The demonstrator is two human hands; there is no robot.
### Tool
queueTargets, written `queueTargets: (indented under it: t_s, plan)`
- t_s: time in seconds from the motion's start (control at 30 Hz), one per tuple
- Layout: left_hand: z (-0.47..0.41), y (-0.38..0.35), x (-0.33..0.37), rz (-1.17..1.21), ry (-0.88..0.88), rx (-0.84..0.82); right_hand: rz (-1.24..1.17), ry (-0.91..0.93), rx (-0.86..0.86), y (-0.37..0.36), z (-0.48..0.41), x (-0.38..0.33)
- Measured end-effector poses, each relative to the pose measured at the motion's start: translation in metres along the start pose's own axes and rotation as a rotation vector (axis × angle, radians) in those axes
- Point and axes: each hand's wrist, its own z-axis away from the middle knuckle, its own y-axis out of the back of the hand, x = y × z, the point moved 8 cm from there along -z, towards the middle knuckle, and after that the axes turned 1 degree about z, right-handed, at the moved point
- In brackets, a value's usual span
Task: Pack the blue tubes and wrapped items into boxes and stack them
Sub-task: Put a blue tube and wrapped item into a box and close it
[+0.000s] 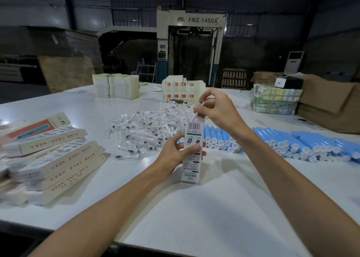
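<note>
Box: a narrow white box stood upright near the middle of the table, with its top end open; whether its foot touched the surface I could not tell.
Left hand: the left hand was wrapped round the middle of the box, thumb in front and fingers behind.
Right hand: the right hand was just above the open top, its thumb and fingertips pinching one wrapped item at the mouth.
Handling: the box looked like thin card, light and easy to dent, so I think a mild grip on its narrow sides at mid-height suits it. The film looked slippery, so the item is best taken by one end.
Supply: the loose pile of wrapped items lay beyond the box, and the blue tubes lay in rows toward the right edge.
Stack: closed boxes were heaped at the left edge.
</note>
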Motion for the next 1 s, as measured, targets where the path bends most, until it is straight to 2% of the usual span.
queueTargets:
  t_s: [0.23,0.3,0.53,0.63,0.9,1.0]
  plan:
    - [0.001,-0.003,0.002,-0.025,-0.023,-0.012,0.351,0.11,-0.091,0.009,-0.007,-0.016]
    - [0.0,-0.001,0.003,-0.04,-0.024,0.007,0.38,0.099,-0.094,0.014,-0.008,-0.012]
    - [0.001,0.0,0.006,-0.086,-0.034,0.032,0.131,0.086,0.081,0.026,-0.004,-0.01]
    - [0.002,0.0,0.008,-0.11,-0.045,0.037,0.059,0.061,0.045,0.015,-0.004,-0.008]
    - [0.001,0.005,0.012,-0.13,-0.069,0.07,0.169,0.079,-0.029,-0.008,0.004,-0.003]
    - [-0.001,0.006,0.012,-0.154,-0.071,0.092,0.174,0.128,0.013,-0.014,0.012,0.003]
